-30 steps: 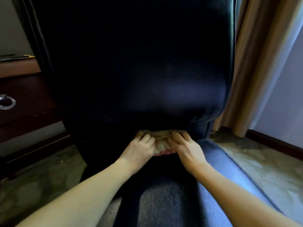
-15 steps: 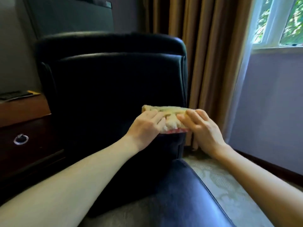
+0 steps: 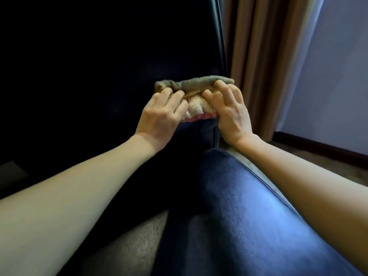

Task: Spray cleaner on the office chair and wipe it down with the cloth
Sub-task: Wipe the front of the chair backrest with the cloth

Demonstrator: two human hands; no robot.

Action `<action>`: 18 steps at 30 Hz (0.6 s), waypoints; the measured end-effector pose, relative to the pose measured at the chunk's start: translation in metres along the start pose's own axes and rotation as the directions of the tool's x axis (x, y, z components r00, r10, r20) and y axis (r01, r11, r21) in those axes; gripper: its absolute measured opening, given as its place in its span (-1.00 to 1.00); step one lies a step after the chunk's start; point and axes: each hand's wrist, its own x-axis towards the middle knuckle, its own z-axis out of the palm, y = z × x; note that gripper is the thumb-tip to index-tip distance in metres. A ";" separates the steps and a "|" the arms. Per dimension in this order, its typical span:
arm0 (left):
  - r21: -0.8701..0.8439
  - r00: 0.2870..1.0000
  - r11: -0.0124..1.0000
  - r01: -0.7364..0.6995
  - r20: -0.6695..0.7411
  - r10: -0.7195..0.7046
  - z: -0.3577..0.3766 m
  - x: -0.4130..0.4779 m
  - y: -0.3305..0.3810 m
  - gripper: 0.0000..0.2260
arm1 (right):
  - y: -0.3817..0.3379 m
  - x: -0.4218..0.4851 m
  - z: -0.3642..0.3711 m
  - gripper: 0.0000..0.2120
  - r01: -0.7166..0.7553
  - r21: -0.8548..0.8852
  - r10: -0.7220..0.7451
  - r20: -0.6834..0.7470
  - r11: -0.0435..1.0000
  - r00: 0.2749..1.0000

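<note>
Folded yellow-beige terry cloth (image 3: pixel 194 97) with a pink lower hem lies flat against the backrest of the black leather office chair (image 3: pixel 99 66), near the backrest's right edge. It sits under the left hand (image 3: pixel 161 118) and right hand (image 3: pixel 231 114), which are side by side, fingers extended, pressing it and gripping nothing. The top fold is bunched and greyish, showing above the fingertips.

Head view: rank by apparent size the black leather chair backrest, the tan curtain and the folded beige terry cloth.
Black leather chair backrest
Tan curtain
Folded beige terry cloth
Backrest and curtain run out of frame, so their gap is unsure.
</note>
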 end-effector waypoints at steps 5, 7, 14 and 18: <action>-0.002 0.996 1.000 -0.025 -0.090 0.025 0.002 -0.016 0.002 -0.79 | -0.014 -0.020 0.022 -0.61 -0.061 0.024 0.061 -0.022 0.998 0.998; 0.002 0.994 0.999 -0.044 -0.104 0.044 0.004 -0.025 0.004 -0.76 | -0.021 -0.030 0.029 -0.61 -0.088 0.026 0.088 -0.013 0.996 0.996; 0.077 0.965 0.964 -0.254 0.087 0.248 0.008 -0.073 0.012 -0.74 | -0.049 -0.085 0.069 -0.61 -0.200 0.111 0.181 0.160 0.974 0.970; 0.001 0.908 0.945 -0.326 0.278 0.313 0.004 -0.117 0.004 -0.72 | -0.084 -0.103 0.091 -0.65 -0.245 0.161 0.182 0.328 0.956 0.927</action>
